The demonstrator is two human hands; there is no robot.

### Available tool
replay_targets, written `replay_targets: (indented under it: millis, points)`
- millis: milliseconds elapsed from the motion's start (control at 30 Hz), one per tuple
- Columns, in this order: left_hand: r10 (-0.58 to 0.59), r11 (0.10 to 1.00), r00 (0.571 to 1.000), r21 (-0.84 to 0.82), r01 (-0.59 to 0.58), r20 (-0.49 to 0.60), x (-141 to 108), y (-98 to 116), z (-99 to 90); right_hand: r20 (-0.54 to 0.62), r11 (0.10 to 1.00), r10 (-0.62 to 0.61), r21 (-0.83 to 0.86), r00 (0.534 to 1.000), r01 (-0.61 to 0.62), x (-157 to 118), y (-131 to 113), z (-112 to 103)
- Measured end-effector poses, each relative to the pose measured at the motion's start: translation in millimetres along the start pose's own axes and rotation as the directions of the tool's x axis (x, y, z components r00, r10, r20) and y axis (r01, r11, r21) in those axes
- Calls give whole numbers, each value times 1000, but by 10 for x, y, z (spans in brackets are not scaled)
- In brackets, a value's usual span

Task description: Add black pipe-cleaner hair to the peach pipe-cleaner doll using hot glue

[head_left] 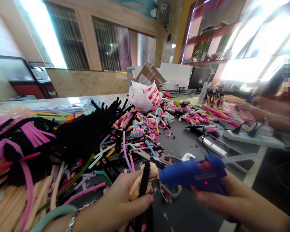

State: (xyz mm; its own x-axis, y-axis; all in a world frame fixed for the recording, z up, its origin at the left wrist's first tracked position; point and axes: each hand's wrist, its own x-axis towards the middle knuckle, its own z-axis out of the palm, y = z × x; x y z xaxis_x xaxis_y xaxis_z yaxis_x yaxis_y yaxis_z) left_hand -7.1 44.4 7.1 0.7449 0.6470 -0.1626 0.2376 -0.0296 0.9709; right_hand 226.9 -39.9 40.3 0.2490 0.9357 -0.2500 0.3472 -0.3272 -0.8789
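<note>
The bundle [135, 187], peach and fuzzy with a black strip [145, 180] across it, is at lower centre, above the table [171, 216]. The left hand [119, 198] grasps it, the thumb on the near side and the fingers mostly hidden behind. A bangle [54, 216] and a bracelet [74, 217] circle that wrist. The right hand [224, 196] is closed around the handle of a blue glue gun [190, 172], whose red light shows; the nozzle points left and meets the bundle's edge, though actual contact is hard to tell. A clear stick [241, 158] juts from its back.

Scissors [147, 156] lie just beyond and partly behind the gun. To the left are pale stems [12, 206], then a black pile [84, 135]. A phone [215, 147] lies to the right, with a power strip [253, 138] behind it. Farther off are small dolls [138, 129], a white bag [143, 96] and a co-worker's blurred hand [251, 109]. A box [149, 75] and a monitor [200, 78] stand behind.
</note>
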Motion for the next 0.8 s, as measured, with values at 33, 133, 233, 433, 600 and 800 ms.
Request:
replay_targets:
  millis: [33, 133, 233, 433, 600, 800]
  points:
    - [-2, 1000, 1000, -4, 2, 6, 1, -14, -2, 8, 1000, 20, 12, 1000, -20, 4, 4, -3]
    - [-2, 1000, 1000, -12, 2, 5, -5, -83, 0, 43, 995, 47, 85, 998, -50, 20, 1, -4]
    - [6, 1000, 1000, -16, -6, -12, -21, -158, 9, 114, 978, 31, 201, 993, -54, 34, -20, 6]
    - [-20, 999, 999, 30, 21, -35, -36, -184, 14, 179, 945, -19, 326, 984, -41, 51, -52, -2]
    - [28, 995, 998, 93, -23, -48, -38, -106, 25, 166, 943, -11, 330, 986, -46, 58, -79, -9]
    - [38, 994, 998, 104, -32, -53, -62, -105, 36, 180, 947, -33, 320, 983, -27, 81, -80, 28]
